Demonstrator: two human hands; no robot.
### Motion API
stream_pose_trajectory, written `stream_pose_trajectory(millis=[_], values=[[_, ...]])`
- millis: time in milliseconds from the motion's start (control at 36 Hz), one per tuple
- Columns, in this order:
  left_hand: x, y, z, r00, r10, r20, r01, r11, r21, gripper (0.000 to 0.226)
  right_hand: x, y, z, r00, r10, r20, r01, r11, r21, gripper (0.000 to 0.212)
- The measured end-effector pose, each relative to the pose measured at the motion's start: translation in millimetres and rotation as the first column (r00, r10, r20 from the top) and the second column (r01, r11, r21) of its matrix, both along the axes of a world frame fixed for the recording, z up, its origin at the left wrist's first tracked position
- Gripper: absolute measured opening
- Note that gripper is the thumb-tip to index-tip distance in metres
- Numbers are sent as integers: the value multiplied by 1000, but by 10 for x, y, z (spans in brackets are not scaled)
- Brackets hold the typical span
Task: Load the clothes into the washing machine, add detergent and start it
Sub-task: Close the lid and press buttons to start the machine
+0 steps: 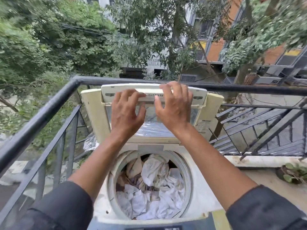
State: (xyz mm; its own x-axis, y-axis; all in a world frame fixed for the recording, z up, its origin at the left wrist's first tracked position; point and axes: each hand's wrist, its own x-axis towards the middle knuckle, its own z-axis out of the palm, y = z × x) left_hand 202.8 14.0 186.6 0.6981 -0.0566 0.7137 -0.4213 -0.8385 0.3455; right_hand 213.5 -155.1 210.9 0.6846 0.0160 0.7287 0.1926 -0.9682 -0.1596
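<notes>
Reaching up over the open drum, the left hand [127, 110] has its fingers spread and curled against the front edge of the raised lid [153, 95], fingertips on the pale grip strip; whether they actually clamp it cannot be told. The right hand [174, 107] mirrors it just beside, fingers hooked over the top edge of the same lid and thumb pointing inward toward the left hand, seemingly holding the edge. Both forearms are bare, with dark sleeves [61, 208] pushed up near the elbows.

The lid stands folded upright at the back of the top-loading washing machine [204, 201], its clear panel showing below the hands. Under the arms the round drum opening [188, 176] is uncovered and packed with crumpled clothes [154, 181], mostly white with some beige and darker pieces.

The machine stands on a balcony, close against a black metal railing [41, 112] that runs behind the lid and along the left. A potted plant [292, 174] sits on the ledge to the right. Trees and apartment buildings fill the background.
</notes>
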Motion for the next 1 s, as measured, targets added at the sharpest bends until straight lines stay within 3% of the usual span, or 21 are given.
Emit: stream_pose_trajectory(millis=[111,167,222,417,583,778,1000], values=[[309,-43,171,987,72,-141,-33,966,256,61,264,-37,85,988,-12,-153,2,998,-66,56],[412,-65,171,964,111,-242,-19,936,352,68,350,-76,54,969,-14,-245,-7,996,-86,59],[457,-64,145,959,137,-248,-26,914,405,70,387,-121,18,959,-20,-282,-12,994,-110,61],[312,-91,115,983,156,-95,-116,934,337,53,236,-151,-57,971,-14,-238,-15,993,-117,55],[63,-133,157,968,237,-79,-199,923,331,45,-16,-206,-20,982,-27,-189,-8,983,-185,54],[-327,-158,18,964,255,-79,-225,936,271,45,-378,-308,-19,974,67,-217,-95,988,-122,46],[-959,-106,-176,960,247,-129,-189,916,353,45,-970,-410,-228,958,117,-261,-164,973,-164,44]])
